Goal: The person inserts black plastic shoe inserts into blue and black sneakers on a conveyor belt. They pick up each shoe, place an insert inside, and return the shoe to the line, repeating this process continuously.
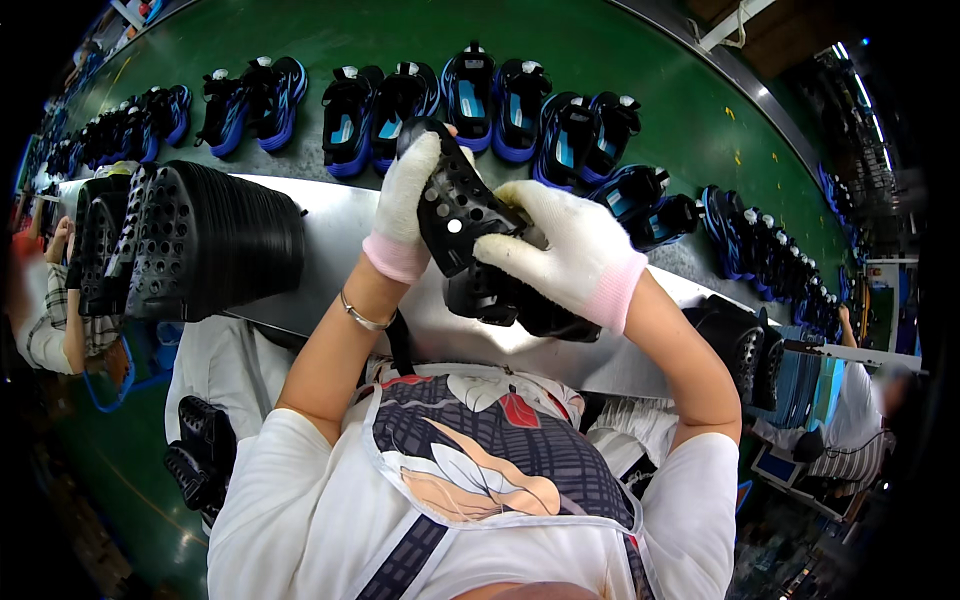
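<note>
Between my two hands, above the metal worktop (340, 235), is a black perforated plastic shoe tree (455, 205) with rows of round holes. My left hand (405, 200), in a white glove with a pink cuff, is closed around its upper left side. Thumb and fingers of my right hand (565, 245), gloved the same way, are closed on its lower right edge. More black plastic pieces (485, 300) show under the right hand; I cannot tell whether that hand holds them or they lie on the worktop.
At left stands a nested stack of black perforated shoe trees (225, 245). Beyond the worktop, black and blue sneakers (470, 95) line a green conveyor belt (400, 40). More black pieces (725, 335) lie at right. Other people work at the far left (55, 310) and far right (860, 400).
</note>
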A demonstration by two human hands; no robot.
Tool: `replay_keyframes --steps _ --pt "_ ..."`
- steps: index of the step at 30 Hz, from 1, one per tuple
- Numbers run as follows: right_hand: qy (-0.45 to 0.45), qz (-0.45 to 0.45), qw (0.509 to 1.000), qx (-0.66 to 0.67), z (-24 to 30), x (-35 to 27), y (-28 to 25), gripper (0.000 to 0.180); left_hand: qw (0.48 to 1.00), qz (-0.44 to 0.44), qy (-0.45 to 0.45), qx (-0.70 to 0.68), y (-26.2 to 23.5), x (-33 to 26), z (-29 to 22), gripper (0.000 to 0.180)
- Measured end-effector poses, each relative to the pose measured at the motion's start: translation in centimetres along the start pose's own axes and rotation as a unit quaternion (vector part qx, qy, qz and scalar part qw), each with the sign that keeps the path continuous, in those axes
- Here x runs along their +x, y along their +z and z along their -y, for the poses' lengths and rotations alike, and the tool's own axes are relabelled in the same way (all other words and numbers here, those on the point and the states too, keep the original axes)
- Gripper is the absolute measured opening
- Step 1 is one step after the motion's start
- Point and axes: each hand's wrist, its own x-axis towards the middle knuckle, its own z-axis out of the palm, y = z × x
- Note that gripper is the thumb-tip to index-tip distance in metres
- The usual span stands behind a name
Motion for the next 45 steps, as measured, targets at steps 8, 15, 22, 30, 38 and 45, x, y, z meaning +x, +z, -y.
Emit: replay_keyframes --steps 8,15,22,30,38,45 --pt "0.004 -0.053 0.997 -0.058 -0.4 4.0 2.0 0.041 0.963 -0.151 0.159 0.159 -0.2 3.0 0.3 0.018" --pt "0.084 -0.046 0.945 -0.312 -3.2 8.5 -1.1 0.038 0.855 -0.112 0.155 0.482 -5.7 8.0 2.1 0.043" --pt "0.145 0.036 0.947 -0.283 -4.7 14.5 -2.6 0.044 0.579 0.003 0.098 0.810 -7.2 11.8 3.5 0.026" --pt "0.148 0.121 0.914 -0.358 -4.1 20.1 -1.9 0.042 0.651 0.002 0.123 0.749 -7.4 9.1 4.4 0.019" --pt "0.177 0.108 0.911 -0.357 -5.9 22.6 4.4 0.039 0.604 0.033 -0.152 0.782 -6.0 11.9 2.6 0.021" --pt "0.043 0.171 0.861 -0.477 -4.9 21.7 4.0 0.026 0.570 0.045 -0.143 0.808 -6.5 12.0 2.4 0.025"
